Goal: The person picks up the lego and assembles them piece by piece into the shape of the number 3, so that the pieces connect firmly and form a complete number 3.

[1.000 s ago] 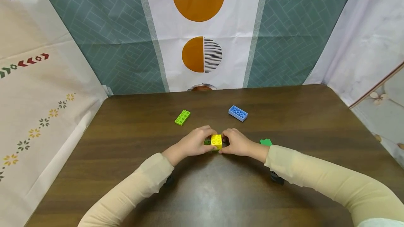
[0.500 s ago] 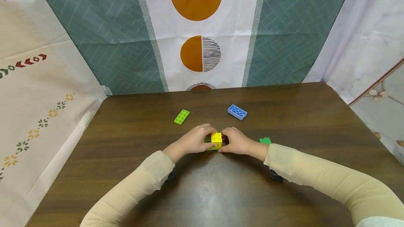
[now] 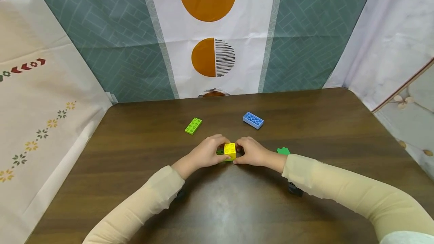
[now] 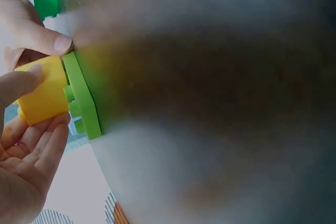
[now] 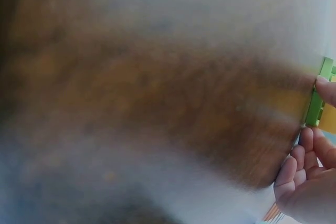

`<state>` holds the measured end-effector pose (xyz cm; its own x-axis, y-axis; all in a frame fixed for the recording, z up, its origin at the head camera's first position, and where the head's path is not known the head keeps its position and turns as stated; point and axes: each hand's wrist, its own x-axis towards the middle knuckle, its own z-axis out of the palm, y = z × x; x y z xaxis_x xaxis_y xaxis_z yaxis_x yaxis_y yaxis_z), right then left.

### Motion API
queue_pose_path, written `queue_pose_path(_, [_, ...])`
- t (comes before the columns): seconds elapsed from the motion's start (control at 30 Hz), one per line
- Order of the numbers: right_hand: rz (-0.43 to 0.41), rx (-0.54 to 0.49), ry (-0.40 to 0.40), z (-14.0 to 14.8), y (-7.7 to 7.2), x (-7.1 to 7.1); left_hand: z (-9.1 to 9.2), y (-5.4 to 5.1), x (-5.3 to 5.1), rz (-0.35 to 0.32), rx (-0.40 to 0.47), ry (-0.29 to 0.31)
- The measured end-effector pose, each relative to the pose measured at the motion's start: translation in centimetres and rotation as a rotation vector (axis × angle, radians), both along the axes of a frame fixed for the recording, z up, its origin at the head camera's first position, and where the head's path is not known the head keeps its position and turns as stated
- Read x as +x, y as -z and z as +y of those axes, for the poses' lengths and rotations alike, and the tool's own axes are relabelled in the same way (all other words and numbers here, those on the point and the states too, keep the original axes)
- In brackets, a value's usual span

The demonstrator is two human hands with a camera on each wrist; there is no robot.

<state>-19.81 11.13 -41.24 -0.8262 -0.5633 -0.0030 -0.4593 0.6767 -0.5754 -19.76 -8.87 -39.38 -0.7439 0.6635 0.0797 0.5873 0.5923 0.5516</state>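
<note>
Looks mid-stack to me, left hand [image 3: 209,152] pinching the yellow block [image 3: 229,149] against one end of the flat green block [image 4: 85,98] on the table [image 3: 217,208], right hand [image 3: 252,152] pinching that one, so next probably wants a firm push down.

Head view evenly lit, with pale glare on the tabletop [image 3: 222,215] and soft shadow beside the left sleeve [image 3: 135,203]. Both wrist views: tabletop hazy, heavily blurred.

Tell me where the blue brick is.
In the head view, the blue brick lies on the far part of the table, beyond the right hand and right of the loose lime-green plate.
</note>
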Motion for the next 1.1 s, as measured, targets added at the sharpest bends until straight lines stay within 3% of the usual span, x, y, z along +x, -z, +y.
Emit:
queue_pose_path(0.13, [0.019, 0.004, -0.001, 0.10, 0.04, 0.05, 0.39, -0.20, -0.08, -0.001, -0.002, -0.007])
queue_pose_path(0.4, [-0.035, 0.000, -0.004, 0.12, 0.14, 0.05, 0.73, -0.42, 0.32, -0.016, -0.064, -0.020])
queue_pose_path(0.6, [-0.034, 0.004, -0.005, 0.13, -0.04, -0.04, 0.73, -0.32, 0.17, -0.044, 0.003, -0.048])
queue_pose_path(0.7, [-0.031, 0.007, -0.013, 0.23, -0.12, -0.18, 0.76, -0.30, 0.08, -0.050, 0.009, -0.058])
queue_pose_path(0.93, [0.005, -0.010, -0.017, 0.21, -0.06, -0.29, 0.80, -0.32, 0.30, 0.006, 0.007, -0.062])
queue_pose_path(1.1, [-0.014, -0.028, -0.036, 0.26, 0.14, -0.17, 0.79, -0.20, 0.16, -0.031, 0.015, -0.062])
